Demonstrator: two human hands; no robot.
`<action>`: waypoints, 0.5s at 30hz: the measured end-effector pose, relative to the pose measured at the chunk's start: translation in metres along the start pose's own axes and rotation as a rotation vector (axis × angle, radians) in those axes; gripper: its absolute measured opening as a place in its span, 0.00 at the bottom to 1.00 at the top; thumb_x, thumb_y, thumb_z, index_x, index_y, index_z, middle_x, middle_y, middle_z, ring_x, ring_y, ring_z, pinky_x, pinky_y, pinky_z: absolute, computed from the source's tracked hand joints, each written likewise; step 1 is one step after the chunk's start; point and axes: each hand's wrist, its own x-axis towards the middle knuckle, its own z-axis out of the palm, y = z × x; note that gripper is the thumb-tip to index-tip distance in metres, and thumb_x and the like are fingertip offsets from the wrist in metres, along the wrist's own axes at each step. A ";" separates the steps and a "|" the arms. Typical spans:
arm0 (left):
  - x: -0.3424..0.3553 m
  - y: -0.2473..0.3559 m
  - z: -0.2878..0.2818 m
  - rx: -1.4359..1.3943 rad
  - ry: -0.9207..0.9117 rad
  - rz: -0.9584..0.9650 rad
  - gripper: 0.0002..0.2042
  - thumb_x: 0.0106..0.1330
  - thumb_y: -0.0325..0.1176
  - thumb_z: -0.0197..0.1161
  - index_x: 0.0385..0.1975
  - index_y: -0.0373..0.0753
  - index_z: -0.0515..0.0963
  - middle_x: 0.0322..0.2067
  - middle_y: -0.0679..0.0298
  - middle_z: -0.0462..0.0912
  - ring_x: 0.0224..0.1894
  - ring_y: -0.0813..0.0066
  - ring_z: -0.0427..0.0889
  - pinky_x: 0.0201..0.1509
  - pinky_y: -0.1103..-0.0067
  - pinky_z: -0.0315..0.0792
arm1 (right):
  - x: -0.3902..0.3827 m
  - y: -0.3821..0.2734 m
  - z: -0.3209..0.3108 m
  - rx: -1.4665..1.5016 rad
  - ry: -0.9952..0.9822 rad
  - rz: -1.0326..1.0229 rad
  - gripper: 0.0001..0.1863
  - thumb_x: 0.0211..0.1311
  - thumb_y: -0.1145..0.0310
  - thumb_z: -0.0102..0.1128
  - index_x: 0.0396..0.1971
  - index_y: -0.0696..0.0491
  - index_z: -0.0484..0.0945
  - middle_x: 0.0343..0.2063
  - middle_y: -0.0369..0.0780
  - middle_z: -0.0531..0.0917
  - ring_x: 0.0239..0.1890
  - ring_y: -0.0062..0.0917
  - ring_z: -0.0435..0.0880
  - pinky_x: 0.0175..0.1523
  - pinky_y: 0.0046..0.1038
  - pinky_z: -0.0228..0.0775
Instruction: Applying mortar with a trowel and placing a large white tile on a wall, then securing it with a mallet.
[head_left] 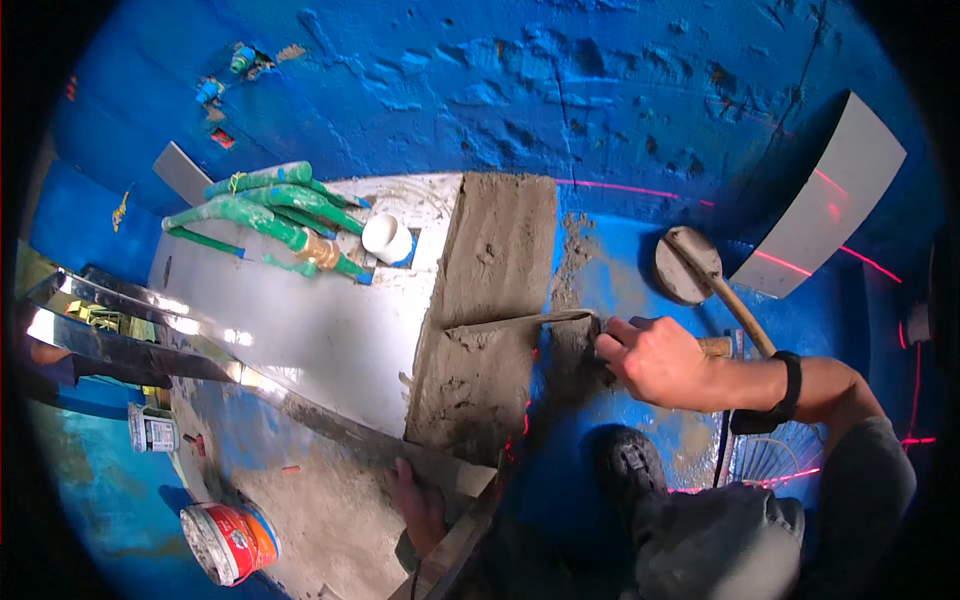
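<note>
My right hand (660,360) is closed on a trowel (520,320), its blade lying across a band of wet grey mortar (480,390). This mortar covers the right strip of a white slab (300,330). My left hand (418,500), partly shadowed, is low in the middle with fingers stretched against the slab's front edge (360,430); whether it grips anything is unclear. A round-headed mallet (678,280) with a long wooden handle lies right of the mortar. My shoe (630,465) stands on the blue floor below my right hand.
Green pipes (255,215) and a white cylinder (386,236) sit on the slab. A loose tile (820,190) leans on the blue wall at right, above a wire grille (760,460). Shiny metal (130,330) runs along the left. Two buckets (225,540) are lower left. Red laser lines cross surfaces.
</note>
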 end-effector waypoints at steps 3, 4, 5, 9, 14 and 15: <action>0.010 -0.003 -0.012 -0.003 -0.013 -0.033 0.21 0.81 0.38 0.56 0.64 0.33 0.64 0.59 0.51 0.75 0.57 0.58 0.78 0.64 0.61 0.76 | -0.010 -0.002 -0.002 0.109 -0.089 0.001 0.13 0.60 0.68 0.66 0.41 0.57 0.75 0.34 0.46 0.79 0.32 0.44 0.84 0.34 0.43 0.77; 0.016 -0.006 -0.019 0.000 -0.008 -0.036 0.21 0.81 0.38 0.56 0.64 0.33 0.64 0.59 0.51 0.75 0.57 0.58 0.78 0.64 0.61 0.76 | -0.011 -0.002 -0.001 0.113 -0.093 0.001 0.13 0.60 0.68 0.66 0.41 0.57 0.75 0.34 0.46 0.79 0.32 0.44 0.84 0.34 0.43 0.77; 0.021 -0.009 -0.029 -0.022 -0.023 -0.060 0.21 0.81 0.38 0.56 0.64 0.33 0.64 0.58 0.51 0.75 0.57 0.58 0.78 0.63 0.61 0.76 | -0.011 -0.003 -0.002 0.166 -0.117 0.011 0.14 0.59 0.68 0.67 0.41 0.57 0.75 0.35 0.47 0.80 0.33 0.45 0.84 0.34 0.45 0.77; 0.013 -0.006 -0.019 -0.028 -0.069 -0.080 0.21 0.81 0.39 0.56 0.65 0.33 0.64 0.58 0.51 0.75 0.57 0.57 0.78 0.64 0.61 0.76 | -0.012 -0.006 -0.002 0.321 -0.145 0.003 0.15 0.60 0.69 0.64 0.45 0.59 0.76 0.34 0.51 0.83 0.32 0.51 0.86 0.34 0.50 0.77; 0.015 -0.009 -0.020 0.022 -0.053 -0.021 0.21 0.81 0.38 0.56 0.66 0.34 0.64 0.59 0.53 0.75 0.57 0.58 0.78 0.65 0.61 0.75 | 0.003 0.019 -0.003 0.729 -0.328 0.174 0.20 0.58 0.67 0.72 0.46 0.61 0.77 0.30 0.50 0.85 0.30 0.40 0.87 0.33 0.42 0.77; 0.018 -0.011 -0.025 0.007 -0.090 0.009 0.20 0.81 0.37 0.56 0.66 0.35 0.64 0.59 0.54 0.76 0.57 0.58 0.78 0.65 0.61 0.74 | 0.006 0.022 -0.005 0.944 -0.493 0.350 0.21 0.59 0.66 0.74 0.46 0.61 0.77 0.28 0.48 0.85 0.29 0.34 0.87 0.32 0.38 0.76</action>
